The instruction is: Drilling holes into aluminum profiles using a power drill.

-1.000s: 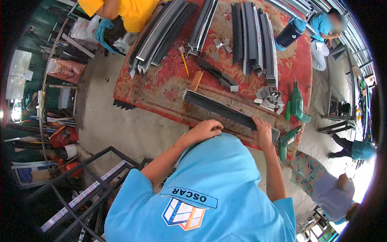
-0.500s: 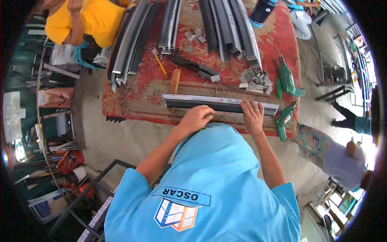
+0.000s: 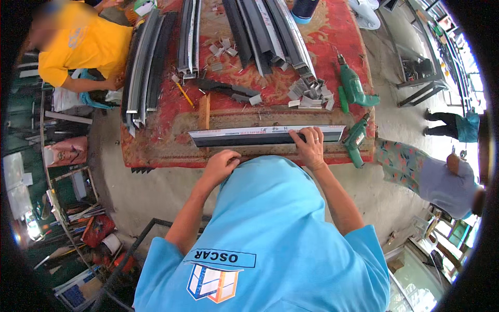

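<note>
A short, dark metal profile (image 3: 249,138) with angled ends and a white printed strip along its upper side lies across the near part of the table. My right hand (image 3: 311,148) grips it right of its middle, thumb and fingers over the strip. My left hand (image 3: 221,165) is at the table's near edge, just below the profile and apart from it. Its fingers are curled together, and whatever they may hold is hidden. A flat wooden strip (image 3: 205,112) lies behind the profile's left part.
Long profiles (image 3: 188,47) lie in bundles across the worn red table cover (image 3: 156,148). Cut metal brackets (image 3: 310,94), a pencil (image 3: 184,95) and two green power drills (image 3: 355,86) lie around. A person in yellow (image 3: 99,47) stands at the far left.
The profile has tipped so that more of its white strip shows. My left hand has drawn back toward me, while my right hand's grip has shifted with thumb and fingers on the strip.
</note>
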The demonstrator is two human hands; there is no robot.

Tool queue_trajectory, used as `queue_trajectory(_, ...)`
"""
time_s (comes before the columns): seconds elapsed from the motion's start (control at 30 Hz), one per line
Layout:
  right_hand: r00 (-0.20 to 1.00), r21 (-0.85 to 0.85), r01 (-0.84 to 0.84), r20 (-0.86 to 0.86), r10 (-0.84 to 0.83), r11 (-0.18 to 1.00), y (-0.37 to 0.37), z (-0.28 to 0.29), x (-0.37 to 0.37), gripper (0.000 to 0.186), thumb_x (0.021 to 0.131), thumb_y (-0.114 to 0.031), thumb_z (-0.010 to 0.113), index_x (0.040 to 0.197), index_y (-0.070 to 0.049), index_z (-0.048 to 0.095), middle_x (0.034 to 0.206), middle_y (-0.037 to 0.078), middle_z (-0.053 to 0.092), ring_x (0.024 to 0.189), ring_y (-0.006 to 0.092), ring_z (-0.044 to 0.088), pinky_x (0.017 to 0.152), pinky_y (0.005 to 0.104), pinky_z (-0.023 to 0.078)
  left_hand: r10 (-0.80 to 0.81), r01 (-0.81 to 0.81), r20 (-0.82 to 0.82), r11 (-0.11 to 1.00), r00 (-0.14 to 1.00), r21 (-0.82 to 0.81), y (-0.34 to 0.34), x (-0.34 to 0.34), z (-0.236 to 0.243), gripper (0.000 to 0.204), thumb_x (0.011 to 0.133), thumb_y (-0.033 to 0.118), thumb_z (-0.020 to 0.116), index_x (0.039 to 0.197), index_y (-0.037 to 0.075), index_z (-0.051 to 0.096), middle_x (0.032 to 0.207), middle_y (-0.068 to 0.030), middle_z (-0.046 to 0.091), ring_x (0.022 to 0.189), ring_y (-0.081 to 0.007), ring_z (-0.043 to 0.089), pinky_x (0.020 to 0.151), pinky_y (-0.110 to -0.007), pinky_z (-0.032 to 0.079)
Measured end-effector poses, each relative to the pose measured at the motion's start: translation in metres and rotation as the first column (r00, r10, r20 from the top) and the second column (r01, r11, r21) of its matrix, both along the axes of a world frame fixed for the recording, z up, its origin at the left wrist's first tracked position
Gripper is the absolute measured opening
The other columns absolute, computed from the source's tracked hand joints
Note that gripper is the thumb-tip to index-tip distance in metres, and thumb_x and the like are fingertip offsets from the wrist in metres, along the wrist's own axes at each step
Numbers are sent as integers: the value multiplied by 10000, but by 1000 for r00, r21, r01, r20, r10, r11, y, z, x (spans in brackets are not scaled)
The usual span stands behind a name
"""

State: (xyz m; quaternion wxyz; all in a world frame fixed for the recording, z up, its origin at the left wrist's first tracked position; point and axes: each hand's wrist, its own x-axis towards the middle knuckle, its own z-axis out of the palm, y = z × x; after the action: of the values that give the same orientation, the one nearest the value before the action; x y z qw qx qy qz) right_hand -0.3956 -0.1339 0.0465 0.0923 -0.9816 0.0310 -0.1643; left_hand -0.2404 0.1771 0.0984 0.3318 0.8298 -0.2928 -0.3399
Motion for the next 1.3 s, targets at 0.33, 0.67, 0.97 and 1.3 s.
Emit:
queue_trajectory(0.33,998,13,-14,-57,15,1000,1,-5,-3,617,741,-174,784,1341,-202,644,1178,79,518,1195,303,516,1164,567,339,77,-73,-77,996,994,52,12,-13,-6,276,947,242,659,1118,33,714,1121,-145,700,1042,-334,680,887,-430,542)
queue_trajectory(0.67,953,148,8,-302,37,989,-10,-1,0,687,720,-23,733,1383,-128,586,1228,126,543,1209,344,523,1142,525,359,-47,47,-38,999,998,1,7,-10,-10,291,950,256,649,1128,35,715,1139,-159,696,1072,-353,664,920,-441,528)
queue_trajectory(0.97,922,193,125,-385,-42,973,-15,27,9,723,778,-102,794,1456,-124,543,1386,167,517,1281,386,505,1137,500,382,-67,75,66,987,996,-139,-63,10,5,332,897,243,719,1172,56,706,1141,-148,696,1122,-334,650,993,-429,510)
queue_trajectory(1.3,715,142,698,-176,-676,702,-137,40,-82,756,851,-196,794,1501,-15,453,1440,236,544,1345,426,500,1138,481,412,-512,472,349,859,785,198,-155,3,-47,889,665,414,884,1429,114,543,1364,-162,603,1247,-385,576,993,-524,512)
